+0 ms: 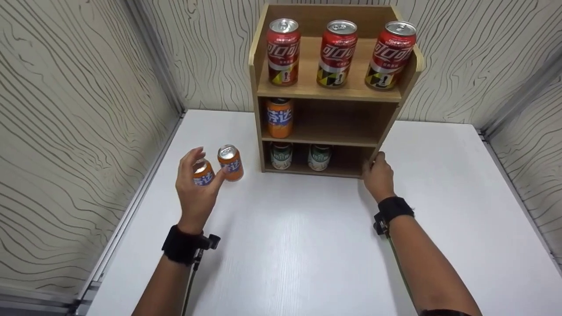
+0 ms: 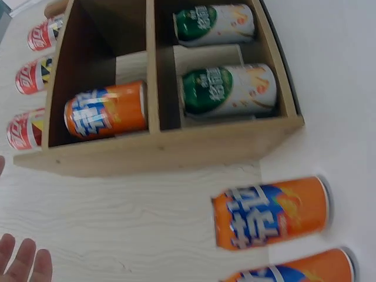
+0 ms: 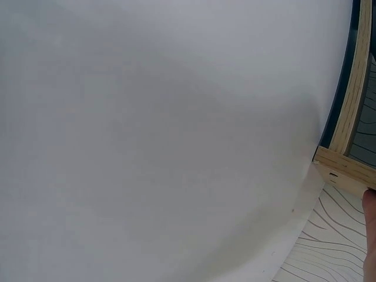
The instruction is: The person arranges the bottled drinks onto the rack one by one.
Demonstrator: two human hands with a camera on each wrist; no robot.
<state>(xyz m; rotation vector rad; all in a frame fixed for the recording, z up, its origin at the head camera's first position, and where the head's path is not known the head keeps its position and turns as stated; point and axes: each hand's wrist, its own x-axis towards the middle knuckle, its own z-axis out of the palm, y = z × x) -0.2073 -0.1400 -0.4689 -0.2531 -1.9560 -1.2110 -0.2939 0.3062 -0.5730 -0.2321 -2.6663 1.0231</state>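
My left hand (image 1: 196, 188) is raised over the white table with thumb and fingers spread apart. Between them, in the head view, shows an orange soda can (image 1: 203, 174); the left wrist view has the fingers (image 2: 23, 261) well away from the cans. A second orange can (image 1: 230, 163) stands upright just right of the thumb. At the lower right side of a small wooden shelf (image 1: 329, 94), my right hand (image 1: 380, 177) grips the edge of the side panel. The right wrist view catches only a sliver of this hand (image 3: 370, 235) beside the panel.
The shelf's top holds three red cola cans (image 1: 337, 55). One orange can (image 1: 279, 120) stands at the left of the middle level, and two green-and-white cans (image 1: 319, 157) on the bottom level. Patterned walls (image 1: 88, 87) enclose the table (image 1: 281, 245).
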